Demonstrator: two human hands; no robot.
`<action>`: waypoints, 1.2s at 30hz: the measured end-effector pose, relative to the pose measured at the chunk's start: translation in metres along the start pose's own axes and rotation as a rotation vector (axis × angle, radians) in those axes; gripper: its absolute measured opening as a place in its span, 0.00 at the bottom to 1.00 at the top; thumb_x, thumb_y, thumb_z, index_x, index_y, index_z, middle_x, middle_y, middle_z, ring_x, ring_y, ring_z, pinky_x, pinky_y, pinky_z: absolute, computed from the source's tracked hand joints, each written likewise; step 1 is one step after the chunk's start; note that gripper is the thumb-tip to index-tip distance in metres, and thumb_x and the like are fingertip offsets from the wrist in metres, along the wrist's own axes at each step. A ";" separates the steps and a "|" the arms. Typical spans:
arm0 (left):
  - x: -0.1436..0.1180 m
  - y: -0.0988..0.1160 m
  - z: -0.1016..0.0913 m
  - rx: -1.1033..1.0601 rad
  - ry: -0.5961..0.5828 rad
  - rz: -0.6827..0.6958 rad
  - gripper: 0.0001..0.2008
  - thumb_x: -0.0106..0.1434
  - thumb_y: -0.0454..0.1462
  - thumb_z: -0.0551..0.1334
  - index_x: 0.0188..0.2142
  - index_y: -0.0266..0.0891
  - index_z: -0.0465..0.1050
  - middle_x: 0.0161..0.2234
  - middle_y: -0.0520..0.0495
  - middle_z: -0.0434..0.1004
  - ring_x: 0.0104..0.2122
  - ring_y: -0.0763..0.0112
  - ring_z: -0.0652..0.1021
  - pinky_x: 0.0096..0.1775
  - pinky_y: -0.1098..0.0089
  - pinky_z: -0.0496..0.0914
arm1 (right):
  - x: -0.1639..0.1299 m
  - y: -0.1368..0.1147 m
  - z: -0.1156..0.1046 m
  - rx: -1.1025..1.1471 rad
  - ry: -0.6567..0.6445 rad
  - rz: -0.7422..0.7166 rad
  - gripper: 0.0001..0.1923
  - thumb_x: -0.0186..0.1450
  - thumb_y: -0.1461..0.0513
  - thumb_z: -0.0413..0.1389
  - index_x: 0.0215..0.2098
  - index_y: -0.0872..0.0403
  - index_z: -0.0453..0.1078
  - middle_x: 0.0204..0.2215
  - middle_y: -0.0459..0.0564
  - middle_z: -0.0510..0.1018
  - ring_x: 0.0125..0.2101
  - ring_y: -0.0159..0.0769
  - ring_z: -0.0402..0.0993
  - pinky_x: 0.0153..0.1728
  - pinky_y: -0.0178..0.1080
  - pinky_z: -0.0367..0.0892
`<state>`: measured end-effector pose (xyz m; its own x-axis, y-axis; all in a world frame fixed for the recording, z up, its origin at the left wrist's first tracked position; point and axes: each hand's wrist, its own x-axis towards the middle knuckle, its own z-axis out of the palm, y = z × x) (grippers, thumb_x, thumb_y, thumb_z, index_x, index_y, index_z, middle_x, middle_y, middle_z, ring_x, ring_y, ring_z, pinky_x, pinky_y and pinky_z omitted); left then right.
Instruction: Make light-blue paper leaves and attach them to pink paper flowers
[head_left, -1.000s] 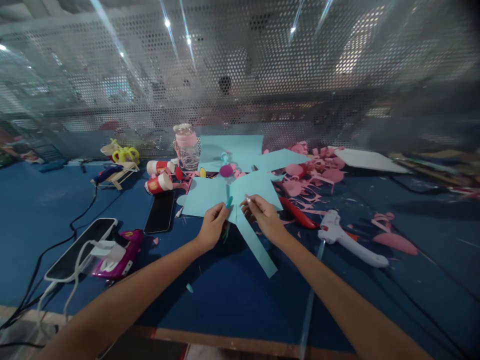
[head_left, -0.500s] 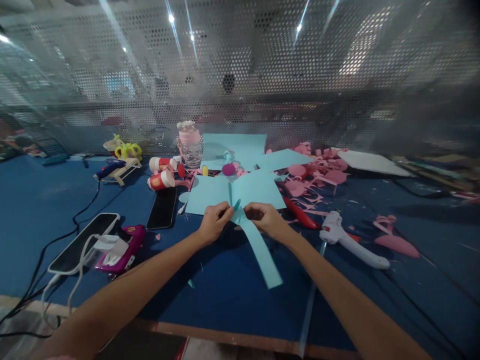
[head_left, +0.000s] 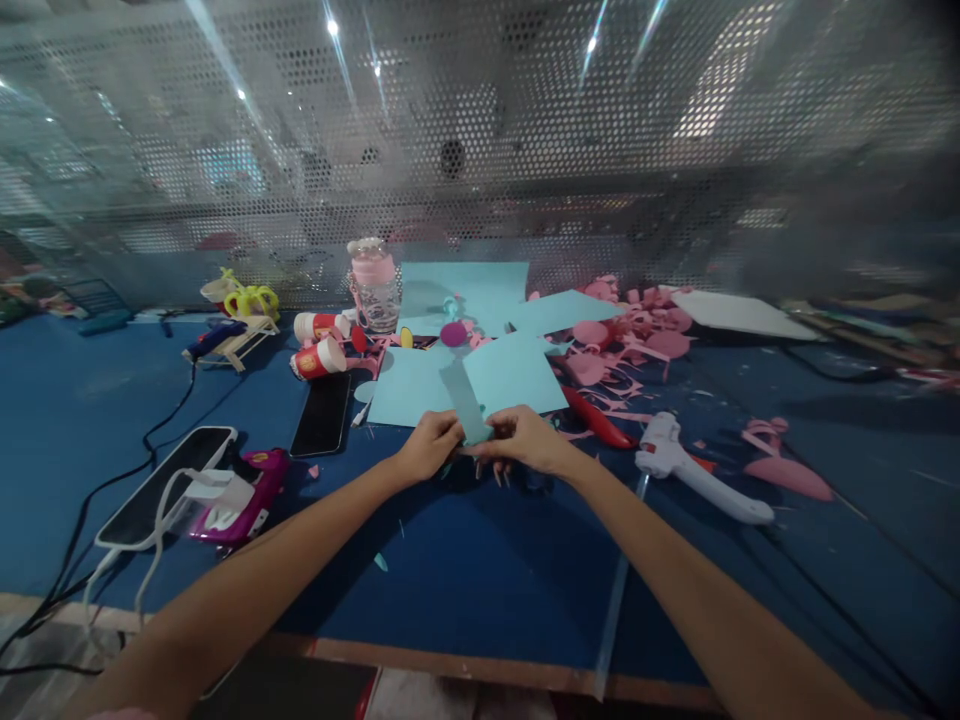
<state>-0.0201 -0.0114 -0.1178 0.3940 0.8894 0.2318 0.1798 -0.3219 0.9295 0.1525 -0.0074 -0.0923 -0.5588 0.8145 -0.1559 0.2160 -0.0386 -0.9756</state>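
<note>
My left hand [head_left: 430, 445] and my right hand [head_left: 522, 440] meet over the blue table [head_left: 465, 570], both pinching the near end of a light blue paper strip [head_left: 466, 402]. The strip stands up and points away from me, over the light blue paper sheets [head_left: 517, 375] lying flat behind my hands. A white glue gun [head_left: 694, 470] lies just right of my right hand, and red-handled scissors [head_left: 596, 420] lie between the two.
Pink paper scraps [head_left: 637, 335] are heaped at the back right. A pink-lidded jar [head_left: 373, 285], red cups [head_left: 319, 358], a black phone [head_left: 322, 412], a magenta device [head_left: 232, 500] with cables and a tablet [head_left: 161, 485] sit left. A perforated metal wall [head_left: 480, 150] closes the back.
The strip hung down toward me before; it has been swung up and now points away over the sheets. Both hands have closed in on its near end.
</note>
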 end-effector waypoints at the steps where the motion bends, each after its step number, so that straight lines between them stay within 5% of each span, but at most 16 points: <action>1: 0.000 -0.001 0.000 -0.073 0.038 -0.028 0.21 0.59 0.51 0.50 0.22 0.36 0.61 0.14 0.56 0.56 0.14 0.80 0.60 0.18 0.77 0.56 | 0.000 0.000 0.000 0.016 0.010 -0.007 0.17 0.44 0.54 0.64 0.26 0.58 0.72 0.17 0.46 0.75 0.14 0.29 0.68 0.14 0.31 0.64; 3: 0.001 -0.003 -0.002 -0.210 0.086 -0.017 0.26 0.57 0.57 0.46 0.25 0.36 0.61 0.16 0.55 0.61 0.15 0.78 0.64 0.18 0.76 0.59 | 0.001 0.000 -0.002 0.055 0.036 -0.012 0.17 0.43 0.54 0.65 0.24 0.59 0.71 0.16 0.46 0.75 0.13 0.28 0.68 0.13 0.31 0.64; 6: 0.001 -0.002 -0.007 -0.252 0.011 0.073 0.31 0.52 0.63 0.44 0.29 0.36 0.63 0.20 0.52 0.66 0.16 0.76 0.68 0.18 0.75 0.60 | 0.003 0.000 -0.003 0.075 0.061 0.002 0.17 0.42 0.55 0.66 0.22 0.59 0.70 0.14 0.45 0.74 0.12 0.28 0.67 0.12 0.30 0.63; 9: 0.000 0.001 -0.007 -0.081 -0.063 0.042 0.26 0.53 0.59 0.51 0.27 0.36 0.64 0.17 0.54 0.64 0.14 0.78 0.66 0.17 0.76 0.58 | 0.003 0.001 -0.003 0.057 0.070 -0.006 0.17 0.42 0.55 0.66 0.23 0.59 0.70 0.14 0.45 0.74 0.12 0.28 0.67 0.12 0.30 0.63; 12: -0.001 0.004 -0.002 0.030 0.006 -0.044 0.21 0.55 0.53 0.55 0.25 0.35 0.65 0.13 0.57 0.62 0.13 0.79 0.63 0.16 0.77 0.56 | 0.002 0.001 -0.002 0.067 0.039 -0.016 0.19 0.44 0.54 0.65 0.29 0.58 0.71 0.16 0.45 0.75 0.12 0.29 0.68 0.13 0.31 0.64; 18: 0.001 0.003 0.001 -0.116 0.107 -0.124 0.24 0.55 0.55 0.53 0.18 0.36 0.60 0.10 0.57 0.60 0.10 0.81 0.62 0.14 0.77 0.54 | 0.000 0.001 0.000 0.066 0.022 -0.023 0.21 0.43 0.53 0.65 0.29 0.59 0.71 0.16 0.46 0.75 0.12 0.29 0.67 0.14 0.32 0.64; 23: 0.002 0.003 0.000 -0.150 0.141 -0.121 0.20 0.52 0.51 0.59 0.23 0.35 0.63 0.13 0.58 0.62 0.11 0.81 0.63 0.14 0.78 0.56 | 0.002 0.002 -0.001 0.092 0.059 -0.030 0.20 0.43 0.54 0.65 0.29 0.59 0.70 0.16 0.45 0.75 0.12 0.28 0.67 0.13 0.31 0.63; 29: 0.003 0.005 0.001 -0.172 0.030 -0.203 0.22 0.54 0.52 0.56 0.20 0.35 0.63 0.10 0.56 0.62 0.10 0.80 0.63 0.13 0.77 0.54 | 0.003 0.001 -0.002 0.102 0.062 -0.051 0.19 0.43 0.55 0.65 0.27 0.58 0.67 0.16 0.44 0.75 0.11 0.28 0.66 0.11 0.30 0.61; 36: 0.002 0.008 0.001 -0.022 0.159 -0.129 0.25 0.59 0.50 0.52 0.15 0.35 0.65 0.10 0.54 0.62 0.11 0.79 0.63 0.15 0.75 0.55 | 0.002 -0.001 0.003 0.237 0.134 -0.074 0.24 0.49 0.43 0.56 0.25 0.57 0.64 0.17 0.45 0.74 0.14 0.28 0.69 0.13 0.30 0.63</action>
<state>-0.0167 -0.0125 -0.1097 0.2218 0.9633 0.1509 0.1990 -0.1962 0.9602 0.1487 -0.0074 -0.0920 -0.4516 0.8890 -0.0762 -0.0236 -0.0973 -0.9950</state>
